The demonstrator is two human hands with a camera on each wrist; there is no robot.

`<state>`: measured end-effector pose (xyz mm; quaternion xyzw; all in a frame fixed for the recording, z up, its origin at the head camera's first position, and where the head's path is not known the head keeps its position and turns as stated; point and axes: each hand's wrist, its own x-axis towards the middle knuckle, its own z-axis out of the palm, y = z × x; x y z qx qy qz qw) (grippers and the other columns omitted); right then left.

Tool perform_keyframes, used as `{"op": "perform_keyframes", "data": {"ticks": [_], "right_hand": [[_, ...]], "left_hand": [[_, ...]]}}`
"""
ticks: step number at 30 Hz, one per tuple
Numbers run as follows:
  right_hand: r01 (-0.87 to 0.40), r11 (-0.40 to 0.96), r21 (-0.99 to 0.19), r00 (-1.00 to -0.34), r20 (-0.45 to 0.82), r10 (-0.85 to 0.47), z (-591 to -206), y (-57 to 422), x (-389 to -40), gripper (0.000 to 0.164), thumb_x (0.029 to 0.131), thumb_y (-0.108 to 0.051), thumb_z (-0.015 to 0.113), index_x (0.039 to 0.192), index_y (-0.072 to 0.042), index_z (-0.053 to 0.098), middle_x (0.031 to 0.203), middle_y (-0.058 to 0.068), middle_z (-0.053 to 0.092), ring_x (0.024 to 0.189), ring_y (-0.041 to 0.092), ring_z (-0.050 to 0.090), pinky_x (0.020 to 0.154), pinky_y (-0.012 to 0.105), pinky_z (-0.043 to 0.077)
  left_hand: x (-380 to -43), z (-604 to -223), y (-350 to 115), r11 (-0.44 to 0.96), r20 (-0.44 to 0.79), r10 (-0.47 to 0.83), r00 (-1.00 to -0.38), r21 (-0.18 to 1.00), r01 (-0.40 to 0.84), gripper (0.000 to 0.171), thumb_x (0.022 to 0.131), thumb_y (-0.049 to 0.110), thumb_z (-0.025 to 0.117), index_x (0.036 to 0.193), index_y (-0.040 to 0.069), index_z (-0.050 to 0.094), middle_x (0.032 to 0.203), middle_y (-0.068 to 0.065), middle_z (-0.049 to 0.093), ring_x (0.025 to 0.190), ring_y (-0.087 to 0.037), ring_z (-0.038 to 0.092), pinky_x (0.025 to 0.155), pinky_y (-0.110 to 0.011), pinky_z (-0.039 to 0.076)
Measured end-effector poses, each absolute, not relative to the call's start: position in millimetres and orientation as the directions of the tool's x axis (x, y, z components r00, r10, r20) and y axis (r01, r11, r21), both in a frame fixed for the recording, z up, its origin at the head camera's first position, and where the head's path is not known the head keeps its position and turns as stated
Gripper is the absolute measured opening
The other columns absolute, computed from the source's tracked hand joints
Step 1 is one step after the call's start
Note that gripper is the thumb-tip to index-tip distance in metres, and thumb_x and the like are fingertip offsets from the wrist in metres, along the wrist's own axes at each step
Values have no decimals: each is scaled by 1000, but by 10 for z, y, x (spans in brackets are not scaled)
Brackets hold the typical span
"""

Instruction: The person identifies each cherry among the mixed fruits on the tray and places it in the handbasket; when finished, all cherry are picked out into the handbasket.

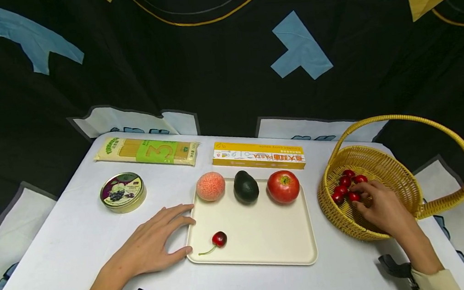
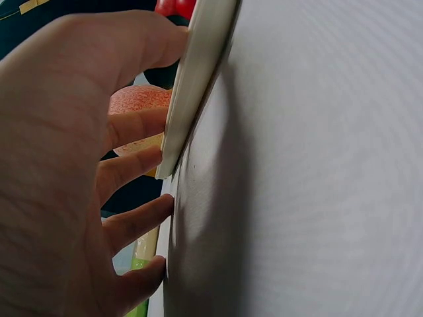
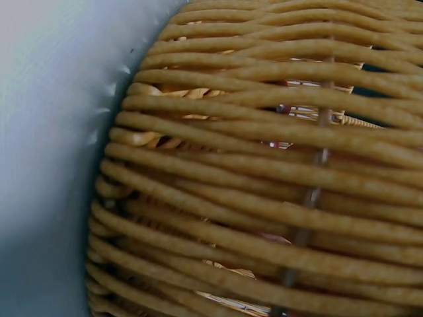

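Observation:
My left hand (image 1: pixel 157 239) lies at the left edge of a cream tray (image 1: pixel 264 234), its fingers spread; in the left wrist view, thumb and fingertips touch the tray's rim. On the tray, one cherry (image 1: pixel 219 239) with a green stem lies near the front left. A peach (image 1: pixel 211 186), an avocado (image 1: pixel 246 187) and a red apple (image 1: pixel 283 187) line the back. My right hand (image 1: pixel 380 205) reaches inside a yellow wicker basket (image 1: pixel 347 227), thumb and forefinger pinching a cherry (image 1: pixel 354 197). Several other cherries (image 1: pixel 344 181) lie around it. Basket weave (image 3: pixel 264 165) hides that hand in the right wrist view.
A bag of spaghetti (image 1: pixel 149 151) lies at the back left, with a round tin (image 1: pixel 122 192) in front of it. Behind the tray stands a yellow pasta box (image 1: pixel 258 155). The basket's tall handle (image 1: pixel 459 143) arches over its right side.

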<state>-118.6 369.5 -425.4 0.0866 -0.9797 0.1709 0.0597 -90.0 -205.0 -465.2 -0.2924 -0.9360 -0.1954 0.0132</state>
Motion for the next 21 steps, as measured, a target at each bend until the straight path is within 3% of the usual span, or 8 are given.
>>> {"op": "perform_keyframes", "data": {"ticks": [15, 21], "right_hand": [[-191, 932, -309, -982, 74, -177, -4244, 3708, -1224, 38, 84, -5, 86, 120, 0, 73, 97, 12, 63, 83, 27, 58, 67, 38, 56], [-170, 934, -314, -985, 39, -166, -4238, 3695, -1235, 41, 85, -9, 88, 123, 0, 73, 102, 16, 66, 86, 29, 62, 71, 46, 62]], "left_hand": [[-901, -4647, -2034, 762, 119, 533, -838, 364, 536, 52, 88, 47, 85, 134, 28, 70, 166, 4, 47, 151, -26, 47, 129, -58, 35], [-896, -4650, -2042, 759, 125, 536, -835, 362, 542, 52, 88, 47, 85, 133, 28, 70, 166, 4, 47, 151, -27, 48, 128, -58, 36]]}}
